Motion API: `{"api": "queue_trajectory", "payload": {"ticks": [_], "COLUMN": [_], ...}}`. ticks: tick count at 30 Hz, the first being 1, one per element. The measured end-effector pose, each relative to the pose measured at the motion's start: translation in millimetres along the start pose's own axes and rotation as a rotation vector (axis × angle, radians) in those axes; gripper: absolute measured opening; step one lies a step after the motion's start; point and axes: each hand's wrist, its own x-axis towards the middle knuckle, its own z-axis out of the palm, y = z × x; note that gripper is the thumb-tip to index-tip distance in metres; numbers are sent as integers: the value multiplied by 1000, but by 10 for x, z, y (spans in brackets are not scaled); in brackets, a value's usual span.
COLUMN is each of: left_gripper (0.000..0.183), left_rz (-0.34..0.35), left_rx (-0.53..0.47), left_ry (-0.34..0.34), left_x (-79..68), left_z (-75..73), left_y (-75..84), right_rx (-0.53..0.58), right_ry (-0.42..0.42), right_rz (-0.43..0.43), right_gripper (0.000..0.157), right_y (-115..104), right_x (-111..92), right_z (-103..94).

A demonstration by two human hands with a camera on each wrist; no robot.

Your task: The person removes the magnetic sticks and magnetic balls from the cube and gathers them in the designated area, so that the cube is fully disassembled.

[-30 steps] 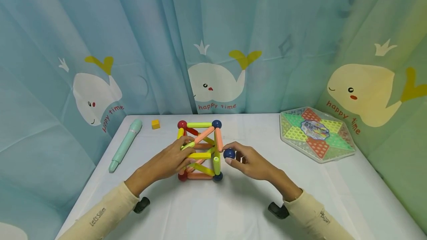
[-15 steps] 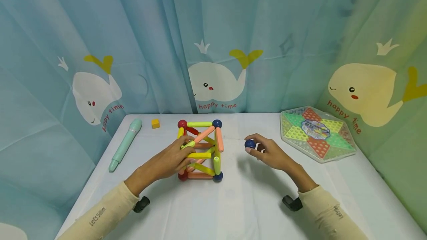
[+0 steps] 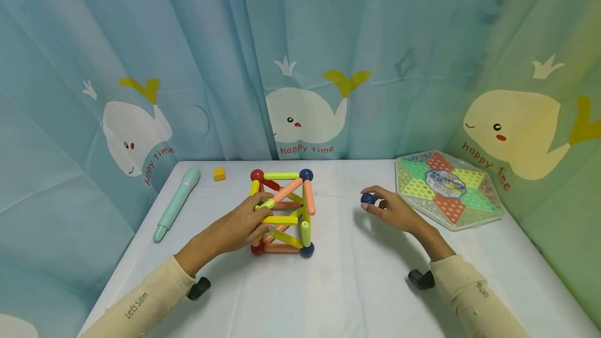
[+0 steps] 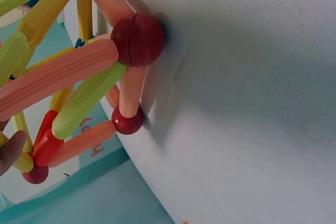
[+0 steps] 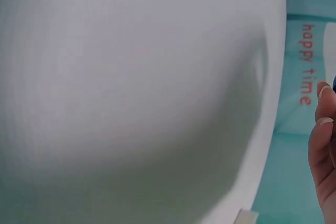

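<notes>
A frame of magnetic building sticks (image 3: 283,248) stands on the table, its yellow, lime, pink and red sticks joined by red and blue balls. My left hand (image 3: 235,227) grips its upper left side, fingers around the sticks. In the left wrist view a red ball (image 4: 137,40) at a lower corner sits close, and a fingertip (image 4: 11,153) touches a yellow stick. To the right of the frame and apart from it, my right hand (image 3: 398,214) pinches a loose blue ball (image 3: 368,198) above the table. Only the ball's edge shows in the right wrist view, beside my fingers (image 5: 321,150).
A mint-green microphone-shaped stick (image 3: 176,205) lies at the left, with a small yellow cube (image 3: 219,174) near the back edge. At the back right lies a hexagonal star-patterned game board (image 3: 446,189). A whale-print curtain (image 3: 305,56) hangs right behind the white table (image 3: 338,296).
My right hand has moved right and slightly back, carrying the blue ball away from the stick frame. The left hand and the frame have stayed in place.
</notes>
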Motion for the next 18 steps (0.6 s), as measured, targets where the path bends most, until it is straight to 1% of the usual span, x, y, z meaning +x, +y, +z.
{"api": "queue_trajectory", "payload": {"ticks": [3, 7, 10, 15, 18], "left_gripper": [14, 22, 27, 25, 27], "left_rz": [-21, -21, -34, -48, -40], "left_rx": [-24, -18, -22, -35, -39], "left_ry": [-16, -16, -24, -35, -26], "left_x": [2, -6, -14, -19, -17], "left_z": [-12, -22, -24, -25, -20], "left_y": [0, 0, 2, 6, -4], "right_rx": [3, 27, 38, 13, -9], "right_ry": [-12, -24, -31, -53, -58], "right_rz": [19, 20, 17, 34, 48], "right_gripper": [38, 38, 39, 39, 38], "right_y": [68, 132, 180, 239, 254], "right_x": [14, 20, 39, 96, 127], "right_z": [-30, -78, -113, -145, -146]}}
